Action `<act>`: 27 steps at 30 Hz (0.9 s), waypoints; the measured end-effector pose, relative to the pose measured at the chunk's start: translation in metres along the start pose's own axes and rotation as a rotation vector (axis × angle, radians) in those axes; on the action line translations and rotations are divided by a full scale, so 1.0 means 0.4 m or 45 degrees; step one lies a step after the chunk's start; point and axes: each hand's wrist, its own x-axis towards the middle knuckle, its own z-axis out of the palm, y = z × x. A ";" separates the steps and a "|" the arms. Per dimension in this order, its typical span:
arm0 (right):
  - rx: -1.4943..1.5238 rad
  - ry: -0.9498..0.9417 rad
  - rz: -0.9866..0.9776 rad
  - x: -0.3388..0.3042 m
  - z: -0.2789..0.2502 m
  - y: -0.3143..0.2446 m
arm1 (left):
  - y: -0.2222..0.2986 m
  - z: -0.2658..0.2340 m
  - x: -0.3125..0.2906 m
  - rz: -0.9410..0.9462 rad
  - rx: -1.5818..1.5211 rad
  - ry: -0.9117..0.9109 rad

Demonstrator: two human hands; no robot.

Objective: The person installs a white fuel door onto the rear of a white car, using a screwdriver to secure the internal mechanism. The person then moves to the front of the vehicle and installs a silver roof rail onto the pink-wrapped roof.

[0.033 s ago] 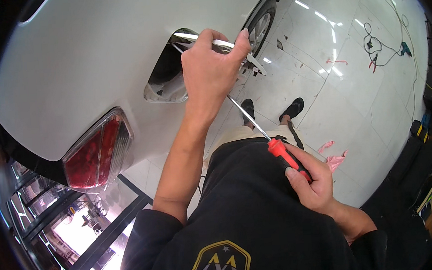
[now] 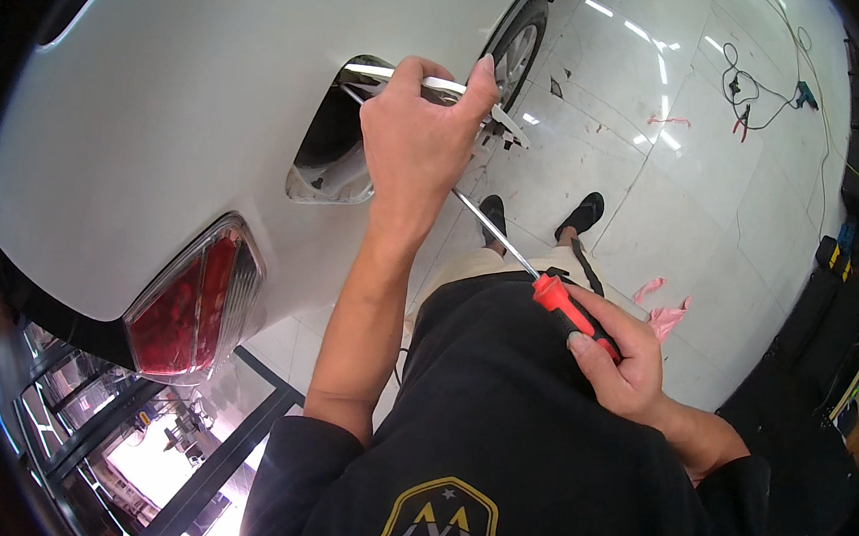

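My left hand (image 2: 416,149) is closed around a thin white panel (image 2: 444,86), seen nearly edge-on, at a recessed opening (image 2: 326,136) in the side of a white car (image 2: 284,39). The opening is dark inside, with a pale lower rim. In my right hand (image 2: 627,359), held before my body, is the red and black handle of a screwdriver (image 2: 562,304). Its metal shaft slants up to the left and passes behind my left hand. A thin metal rod end shows at the opening's upper edge, probably the same shaft; what it touches cannot be made out.
Left of the opening sits a red and clear tail light (image 2: 198,304); beyond it is the car's rear wheel (image 2: 524,47). Pink scraps (image 2: 664,319) lie on the glossy tiled floor (image 2: 705,219). Farther off are a cable (image 2: 757,111) and black cases (image 2: 821,310) along the right side.
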 end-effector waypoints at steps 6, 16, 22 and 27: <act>0.019 0.048 0.026 -0.008 0.032 -0.005 | -0.005 0.007 0.004 0.064 0.005 0.028; -0.018 0.095 -0.069 -0.013 0.054 0.001 | -0.020 0.005 0.000 0.136 0.009 0.055; -0.001 0.117 -0.086 -0.013 0.058 -0.004 | -0.011 0.005 -0.005 0.116 0.005 0.065; -0.148 0.077 -0.114 -0.008 0.055 -0.009 | -0.021 0.008 -0.006 0.123 0.035 0.093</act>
